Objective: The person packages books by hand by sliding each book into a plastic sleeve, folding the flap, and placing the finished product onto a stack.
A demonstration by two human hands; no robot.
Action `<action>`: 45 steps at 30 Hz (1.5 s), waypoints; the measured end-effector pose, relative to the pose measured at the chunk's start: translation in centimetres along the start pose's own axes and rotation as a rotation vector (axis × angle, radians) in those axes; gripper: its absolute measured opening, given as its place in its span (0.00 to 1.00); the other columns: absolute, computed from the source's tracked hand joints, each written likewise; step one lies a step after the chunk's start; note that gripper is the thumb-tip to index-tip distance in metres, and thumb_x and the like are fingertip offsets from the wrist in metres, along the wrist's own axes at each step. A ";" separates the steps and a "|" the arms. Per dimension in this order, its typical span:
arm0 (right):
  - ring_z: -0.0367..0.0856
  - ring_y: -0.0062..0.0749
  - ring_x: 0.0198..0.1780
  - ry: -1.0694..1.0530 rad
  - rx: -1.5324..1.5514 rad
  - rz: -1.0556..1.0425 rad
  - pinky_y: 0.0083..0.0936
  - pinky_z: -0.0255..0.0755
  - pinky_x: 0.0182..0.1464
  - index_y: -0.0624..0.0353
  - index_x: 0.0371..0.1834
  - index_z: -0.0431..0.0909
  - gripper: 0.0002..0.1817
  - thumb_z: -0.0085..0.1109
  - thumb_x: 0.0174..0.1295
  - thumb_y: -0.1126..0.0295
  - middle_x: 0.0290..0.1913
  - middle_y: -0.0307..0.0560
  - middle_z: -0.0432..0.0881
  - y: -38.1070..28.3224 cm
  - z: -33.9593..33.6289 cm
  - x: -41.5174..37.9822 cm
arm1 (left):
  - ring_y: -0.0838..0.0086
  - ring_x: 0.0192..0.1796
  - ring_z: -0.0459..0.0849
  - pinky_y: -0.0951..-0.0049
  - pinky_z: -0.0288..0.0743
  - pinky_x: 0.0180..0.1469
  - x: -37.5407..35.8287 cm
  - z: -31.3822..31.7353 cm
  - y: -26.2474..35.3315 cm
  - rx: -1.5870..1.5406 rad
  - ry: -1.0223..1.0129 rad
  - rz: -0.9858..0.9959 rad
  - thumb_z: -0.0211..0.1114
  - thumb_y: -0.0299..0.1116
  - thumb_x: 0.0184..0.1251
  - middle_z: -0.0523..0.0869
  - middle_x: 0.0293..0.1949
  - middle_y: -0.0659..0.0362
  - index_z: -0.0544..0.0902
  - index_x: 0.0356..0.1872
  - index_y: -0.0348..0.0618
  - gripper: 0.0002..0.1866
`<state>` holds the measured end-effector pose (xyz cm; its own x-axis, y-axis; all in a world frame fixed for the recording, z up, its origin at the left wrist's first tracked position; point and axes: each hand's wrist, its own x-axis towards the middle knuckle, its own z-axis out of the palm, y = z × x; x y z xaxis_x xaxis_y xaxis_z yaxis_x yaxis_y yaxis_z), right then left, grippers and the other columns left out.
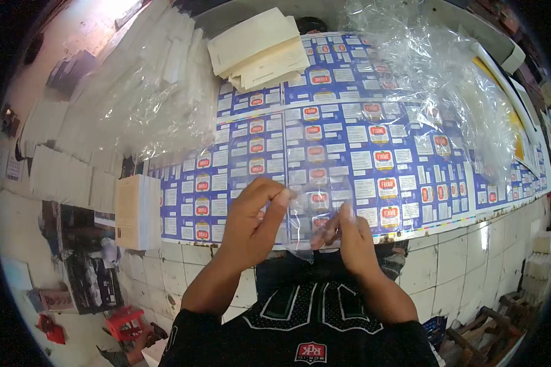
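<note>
A clear plastic bag (300, 229) hangs between my two hands over the front edge of a table covered with blue printed sheets (364, 159). My left hand (257, 220) pinches the bag's left side between thumb and fingers. On the bag's right side, my right hand (349, 235) has its thumb raised and its fingers curled against the plastic. A thick stack of cream booklets (138, 211) stands at the table's left front corner. Further back lie loose cream envelopes or papers (257, 52), piled on the printed sheets.
Crumpled clear plastic (453, 92) spreads over the back right. More plastic-wrapped stacks (159, 79) fill the back left. A red stool (125, 324) is on the floor at lower left, near another person's hand (142, 342). Wooden pallets (483, 336) lie at lower right.
</note>
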<state>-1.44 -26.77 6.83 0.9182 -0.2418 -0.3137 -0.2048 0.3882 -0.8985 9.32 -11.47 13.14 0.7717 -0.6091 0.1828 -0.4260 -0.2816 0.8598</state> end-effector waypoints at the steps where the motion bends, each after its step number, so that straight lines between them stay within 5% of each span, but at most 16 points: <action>1: 0.81 0.33 0.27 0.004 0.000 0.001 0.26 0.74 0.33 0.65 0.24 0.74 0.31 0.34 0.76 0.51 0.23 0.53 0.82 -0.4 0.0 -0.3 | 0.73 0.40 0.78 0.74 0.71 0.44 -0.3 0.0 -0.1 -0.025 0.057 0.025 0.56 0.26 0.71 0.81 0.37 0.55 0.81 0.38 0.35 0.07; 3: 0.82 0.36 0.29 -0.163 -0.154 -0.114 0.30 0.75 0.37 0.65 0.24 0.73 0.35 0.26 0.77 0.49 0.23 0.54 0.82 -0.8 0.2 -1.1 | 0.70 0.39 0.79 0.73 0.71 0.43 -0.6 -0.3 -0.3 -0.051 0.104 0.034 0.56 0.26 0.71 0.82 0.36 0.53 0.81 0.37 0.34 0.07; 6: 0.82 0.31 0.31 -0.215 0.009 -0.071 0.28 0.76 0.37 0.69 0.29 0.77 0.34 0.32 0.77 0.50 0.26 0.53 0.83 -0.8 0.6 -2.0 | 0.71 0.40 0.79 0.73 0.71 0.45 -0.6 -0.9 0.2 -0.082 0.152 0.041 0.55 0.26 0.72 0.82 0.38 0.53 0.81 0.38 0.34 0.07; 10: 0.83 0.33 0.31 -0.202 0.022 -0.071 0.29 0.77 0.38 0.70 0.28 0.77 0.32 0.32 0.77 0.54 0.27 0.55 0.83 -2.2 1.0 -2.6 | 0.72 0.42 0.79 0.74 0.70 0.47 -0.3 -1.7 1.6 -0.053 0.154 0.106 0.52 0.27 0.74 0.82 0.39 0.53 0.80 0.40 0.34 0.09; 16: 0.83 0.36 0.32 -0.177 0.015 -0.105 0.32 0.76 0.41 0.68 0.28 0.75 0.37 0.24 0.76 0.47 0.25 0.56 0.82 -1.3 1.0 -2.9 | 0.72 0.46 0.79 0.73 0.70 0.51 0.0 -1.4 1.5 -0.122 0.172 0.200 0.46 0.29 0.77 0.83 0.45 0.51 0.77 0.45 0.33 0.12; 18: 0.84 0.36 0.34 -0.194 0.042 -0.156 0.31 0.79 0.41 0.68 0.29 0.77 0.28 0.32 0.77 0.59 0.29 0.54 0.83 -0.7 0.7 -3.0 | 0.72 0.48 0.80 0.72 0.70 0.52 0.2 -0.9 1.2 -0.147 0.185 0.222 0.45 0.29 0.78 0.83 0.47 0.50 0.76 0.47 0.32 0.12; 22: 0.84 0.35 0.35 -0.185 -0.010 -0.183 0.31 0.78 0.41 0.68 0.32 0.78 0.28 0.31 0.78 0.58 0.31 0.53 0.84 1.0 0.6 -2.5 | 0.66 0.55 0.80 0.67 0.69 0.59 2.0 0.6 0.3 -0.255 0.118 0.261 0.43 0.33 0.78 0.83 0.52 0.49 0.76 0.49 0.35 0.15; 24: 0.84 0.35 0.37 -0.127 0.055 -0.013 0.31 0.78 0.40 0.69 0.43 0.77 0.28 0.31 0.78 0.55 0.36 0.53 0.85 1.8 0.7 -1.2 | 0.62 0.56 0.80 0.58 0.65 0.63 4.1 0.8 -0.7 0.042 -0.070 0.386 0.46 0.33 0.76 0.83 0.51 0.52 0.78 0.48 0.40 0.13; 25: 0.85 0.38 0.41 -0.109 0.177 0.130 0.30 0.79 0.42 0.69 0.57 0.70 0.28 0.30 0.77 0.52 0.47 0.55 0.83 2.1 0.7 -0.4 | 0.59 0.56 0.80 0.54 0.62 0.66 5.2 1.2 -1.1 0.247 -0.210 0.515 0.49 0.34 0.73 0.84 0.51 0.53 0.78 0.48 0.42 0.12; 28: 0.84 0.42 0.47 -0.194 0.452 0.360 0.31 0.81 0.45 0.66 0.64 0.61 0.29 0.32 0.76 0.49 0.56 0.57 0.78 2.9 0.7 0.6 | 0.59 0.62 0.76 0.47 0.56 0.70 5.3 2.9 -2.2 0.315 -0.369 0.579 0.53 0.34 0.67 0.83 0.52 0.55 0.79 0.48 0.43 0.13; 32: 0.81 0.45 0.54 -0.207 0.507 0.387 0.35 0.81 0.50 0.64 0.67 0.58 0.30 0.39 0.74 0.49 0.61 0.59 0.72 3.6 0.3 1.8 | 0.58 0.70 0.68 0.43 0.46 0.73 3.8 1.5 -6.0 0.540 -0.312 0.449 0.58 0.41 0.66 0.79 0.58 0.49 0.76 0.55 0.40 0.20; 34: 0.77 0.49 0.58 -0.250 0.362 0.330 0.41 0.77 0.57 0.69 0.64 0.59 0.33 0.43 0.73 0.48 0.62 0.61 0.71 2.8 0.7 1.8 | 0.55 0.72 0.63 0.44 0.43 0.73 1.6 -1.6 -6.2 0.426 -0.004 0.370 0.62 0.49 0.63 0.73 0.64 0.47 0.70 0.63 0.40 0.32; 38: 0.85 0.42 0.45 -0.345 0.152 0.432 0.34 0.82 0.46 0.69 0.56 0.70 0.27 0.47 0.72 0.51 0.51 0.56 0.81 1.7 -2.1 2.2 | 0.47 0.72 0.59 0.44 0.47 0.71 -3.7 -12.6 -11.0 0.901 0.442 -0.121 0.69 0.54 0.56 0.62 0.70 0.40 0.59 0.70 0.33 0.48; 39: 0.86 0.42 0.43 -0.538 -0.025 0.544 0.32 0.82 0.44 0.69 0.55 0.72 0.26 0.48 0.72 0.52 0.47 0.55 0.83 1.5 -3.6 2.0 | 0.48 0.75 0.54 0.44 0.45 0.72 -5.3 -15.4 -12.5 1.165 0.536 -0.297 0.69 0.55 0.56 0.59 0.72 0.40 0.57 0.71 0.33 0.50; 41: 0.86 0.43 0.40 -0.728 -0.213 0.652 0.30 0.81 0.42 0.68 0.54 0.73 0.26 0.49 0.71 0.53 0.43 0.54 0.84 0.9 -4.1 1.2 | 0.48 0.75 0.53 0.45 0.47 0.73 -9.0 -19.8 -13.9 1.487 0.455 -0.775 0.64 0.57 0.61 0.56 0.73 0.41 0.55 0.72 0.34 0.48; 45: 0.87 0.32 0.38 -1.033 -0.616 0.525 0.24 0.80 0.39 0.68 0.47 0.78 0.20 0.63 0.65 0.60 0.37 0.52 0.86 -0.2 -1.7 -0.4 | 0.48 0.73 0.59 0.51 0.57 0.71 -12.0 -22.3 -15.0 1.315 0.371 -0.780 0.58 0.50 0.68 0.61 0.72 0.42 0.57 0.71 0.34 0.40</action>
<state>-2.37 -28.28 6.59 0.4605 0.7077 -0.5357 -0.4828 -0.3067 -0.8203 16.98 16.61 8.65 0.9731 0.1413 0.1819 0.1727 -0.9702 -0.1701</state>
